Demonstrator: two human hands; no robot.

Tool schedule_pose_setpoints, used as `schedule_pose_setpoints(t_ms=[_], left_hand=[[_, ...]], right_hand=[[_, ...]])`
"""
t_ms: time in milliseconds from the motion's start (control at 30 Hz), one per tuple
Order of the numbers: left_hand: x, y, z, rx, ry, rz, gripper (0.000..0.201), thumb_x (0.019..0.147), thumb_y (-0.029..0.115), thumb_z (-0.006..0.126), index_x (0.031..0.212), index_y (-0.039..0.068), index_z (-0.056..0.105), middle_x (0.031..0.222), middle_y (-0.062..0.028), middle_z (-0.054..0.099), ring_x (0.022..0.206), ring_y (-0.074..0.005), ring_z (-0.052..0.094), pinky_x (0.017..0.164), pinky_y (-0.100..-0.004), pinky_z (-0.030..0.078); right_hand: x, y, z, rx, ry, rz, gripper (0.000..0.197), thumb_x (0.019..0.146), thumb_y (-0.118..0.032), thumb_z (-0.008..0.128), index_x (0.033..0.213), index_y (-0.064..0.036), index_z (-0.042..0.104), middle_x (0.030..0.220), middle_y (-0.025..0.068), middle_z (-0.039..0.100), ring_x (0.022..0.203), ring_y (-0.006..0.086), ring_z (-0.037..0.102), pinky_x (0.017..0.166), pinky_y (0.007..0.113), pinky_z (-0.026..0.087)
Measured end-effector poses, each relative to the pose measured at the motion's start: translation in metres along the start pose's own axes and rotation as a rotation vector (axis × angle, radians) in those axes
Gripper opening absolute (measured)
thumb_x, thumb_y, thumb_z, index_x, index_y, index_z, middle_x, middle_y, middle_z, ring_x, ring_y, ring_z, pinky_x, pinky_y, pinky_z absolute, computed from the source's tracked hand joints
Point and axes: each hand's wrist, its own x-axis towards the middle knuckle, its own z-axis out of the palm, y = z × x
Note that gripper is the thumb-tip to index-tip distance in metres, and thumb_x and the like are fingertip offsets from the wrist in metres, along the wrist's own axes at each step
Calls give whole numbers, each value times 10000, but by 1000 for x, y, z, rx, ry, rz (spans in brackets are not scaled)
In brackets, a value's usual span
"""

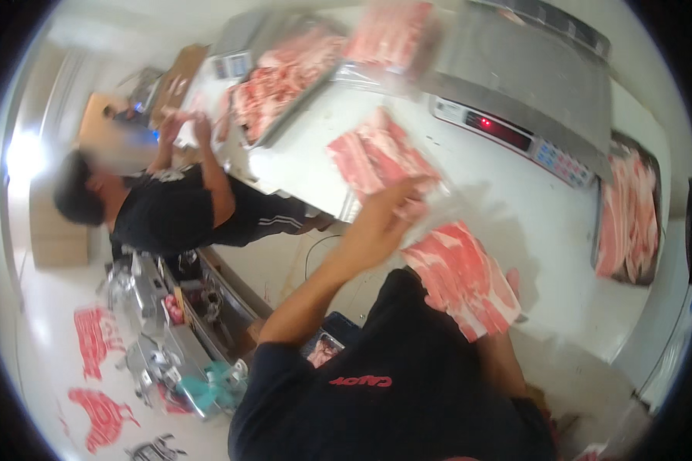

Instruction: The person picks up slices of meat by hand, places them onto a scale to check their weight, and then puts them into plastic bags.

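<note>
Sliced meat [469, 280], pink with white fat streaks, lies in a flat slab across my right hand [513, 283]. Only a few fingertips show past its far edge; the palm is hidden underneath. My left hand [392, 219] reaches over the near edge of the white table, fingers bent together at the corner of a second batch of meat slices [373, 157]. Clear plastic [455, 201] shows beside those fingers; blur hides exactly what they pinch.
A digital scale [515, 92] stands at the back right. Metal trays of meat [284, 81] and meat strips [629, 215] sit left and right on the white table [569, 261]. A packed bag of meat [392, 38] is at the back. Another person [177, 196] works at left.
</note>
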Motion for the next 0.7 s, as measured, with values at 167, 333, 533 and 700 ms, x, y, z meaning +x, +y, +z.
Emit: schedule_pose_setpoints(t_ms=[167, 333, 533, 700], left_hand=[[-39, -47, 20, 859, 24, 4, 303, 946, 235, 725, 1167, 46, 638, 932, -160, 687, 847, -343, 702, 711, -419, 577], [-46, -76, 25, 826, -102, 29, 182, 902, 203, 727, 939, 61, 620, 760, -91, 655, 720, -300, 685, 576, -435, 548], [-34, -62, 3, 743, -136, 162, 114, 878, 162, 721, 889, 84, 638, 757, -65, 641, 707, -284, 669, 584, -426, 547], [-35, -71, -9, 694, -178, 267, 184, 798, 150, 756, 932, 80, 652, 783, -71, 628, 734, -278, 674, 600, -411, 554]], right_hand=[[-20, 2, -26, 275, 144, -110, 830, 1081, -654, 322, 1659, -62, 258, 1682, 188, 338, 1516, 383, 386, 1222, 550, 358], [-31, 13, -50, 353, 271, -132, 796, 1090, -613, 337, 1644, -43, 291, 1667, 195, 364, 1516, 382, 390, 1230, 545, 355], [17, 42, -39, 245, 260, -108, 746, 1092, -560, 357, 1626, -41, 322, 1636, 192, 398, 1473, 371, 429, 1194, 530, 389], [106, 72, -19, -5, 175, -91, 704, 1094, -516, 373, 1612, -39, 348, 1611, 190, 427, 1438, 362, 461, 1165, 518, 417]])
